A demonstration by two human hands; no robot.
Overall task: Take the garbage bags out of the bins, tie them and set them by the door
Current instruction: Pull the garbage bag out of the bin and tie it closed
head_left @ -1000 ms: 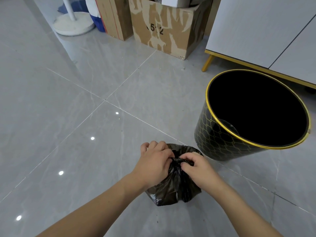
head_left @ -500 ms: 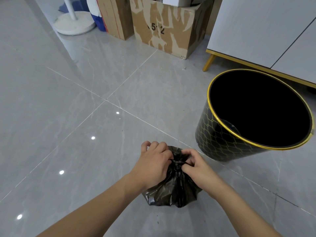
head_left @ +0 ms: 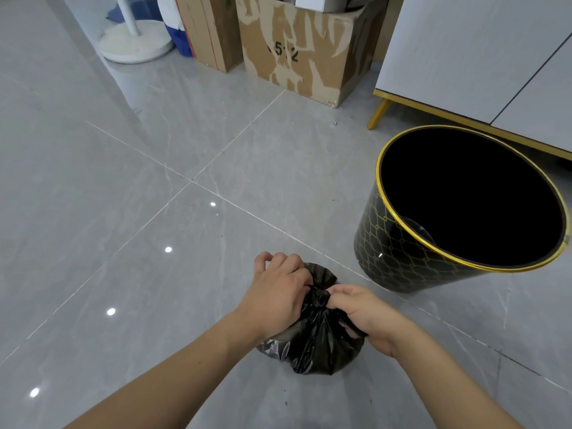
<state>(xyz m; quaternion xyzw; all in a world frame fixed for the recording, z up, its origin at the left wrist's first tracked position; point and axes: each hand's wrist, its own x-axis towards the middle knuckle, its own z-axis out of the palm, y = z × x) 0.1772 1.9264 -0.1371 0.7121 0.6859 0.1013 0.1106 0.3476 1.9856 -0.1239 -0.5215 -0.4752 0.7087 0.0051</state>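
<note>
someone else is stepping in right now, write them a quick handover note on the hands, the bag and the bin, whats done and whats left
Left hand: grips the gathered neck of the black garbage bag.
Right hand: pinches the neck from the other side, at the knot.
Bag: out of the bin, on the grey floor in front of the person.
Bin: black with a gold rim, upright on the floor beyond the right hand, no bag showing inside.
Done: bag taken out.
Left: finish the knot, carry the bag to the door, which is not in view.

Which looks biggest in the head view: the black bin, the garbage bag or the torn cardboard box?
1. Black bin
2. Cardboard box, though farther off and cut by the frame, so unsure
3. Garbage bag, partly hidden by both hands
</note>
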